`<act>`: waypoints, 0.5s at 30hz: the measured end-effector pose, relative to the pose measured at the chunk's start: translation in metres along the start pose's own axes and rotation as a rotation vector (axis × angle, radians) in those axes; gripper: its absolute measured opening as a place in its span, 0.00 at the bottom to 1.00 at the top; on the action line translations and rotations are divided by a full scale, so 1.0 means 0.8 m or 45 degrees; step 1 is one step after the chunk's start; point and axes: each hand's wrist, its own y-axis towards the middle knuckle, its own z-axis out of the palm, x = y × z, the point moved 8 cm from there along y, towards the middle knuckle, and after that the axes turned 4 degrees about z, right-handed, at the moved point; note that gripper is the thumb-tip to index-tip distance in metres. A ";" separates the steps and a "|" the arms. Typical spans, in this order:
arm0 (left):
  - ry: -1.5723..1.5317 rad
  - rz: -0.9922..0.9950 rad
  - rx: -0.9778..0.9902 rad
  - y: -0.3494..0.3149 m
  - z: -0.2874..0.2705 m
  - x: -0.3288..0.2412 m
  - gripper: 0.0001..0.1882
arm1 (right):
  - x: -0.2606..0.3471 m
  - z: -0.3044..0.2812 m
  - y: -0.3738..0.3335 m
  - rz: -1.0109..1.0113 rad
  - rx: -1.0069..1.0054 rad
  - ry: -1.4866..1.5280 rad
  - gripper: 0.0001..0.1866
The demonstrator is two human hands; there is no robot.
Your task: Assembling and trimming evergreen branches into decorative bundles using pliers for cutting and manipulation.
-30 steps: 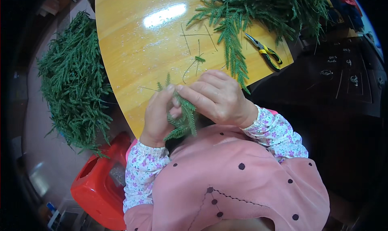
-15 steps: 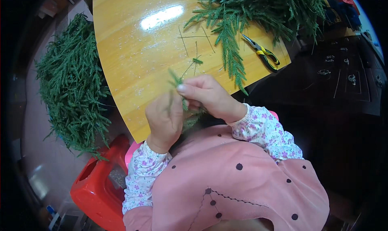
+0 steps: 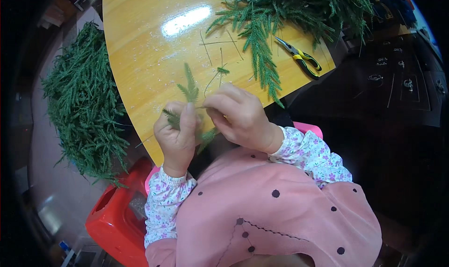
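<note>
In front of my chest, my left hand (image 3: 174, 138) is closed around a green pine-like sprig (image 3: 189, 87), whose blurred tip stands up above the fingers. Another leafy piece sticks out beside the thumb, and a lower green tip (image 3: 206, 138) hangs between the hands. My right hand (image 3: 243, 115) is closed in a pinch just to the right of the sprig. A thin dark bit shows at its fingertips, too small and blurred to name. Beyond the hands, several thin stems or wires (image 3: 220, 43) and a small green scrap (image 3: 223, 71) lie on the wooden table (image 3: 135, 47).
Long-nose pliers (image 3: 299, 57) with yellow and black handles lie at the table's right. A large heap of green branches (image 3: 299, 10) covers the far right, one frond reaching nearer. Another heap (image 3: 82, 103) stands left of the table, above a red plastic stool (image 3: 117, 215).
My hands have moved slightly apart, the left one down and to the left. The sprig is now more exposed above the left fingers. The pliers and heaps stay put.
</note>
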 end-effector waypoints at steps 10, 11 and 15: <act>0.419 0.349 -0.116 0.008 -0.005 -0.019 0.04 | 0.012 -0.002 -0.006 -0.311 -0.103 -0.439 0.16; 0.419 0.349 -0.116 0.008 -0.006 -0.019 0.04 | 0.013 -0.003 -0.007 -0.338 -0.118 -0.462 0.15; 0.711 0.611 0.004 0.004 0.013 -0.034 0.07 | 0.010 -0.007 -0.010 -0.363 -0.074 -0.545 0.15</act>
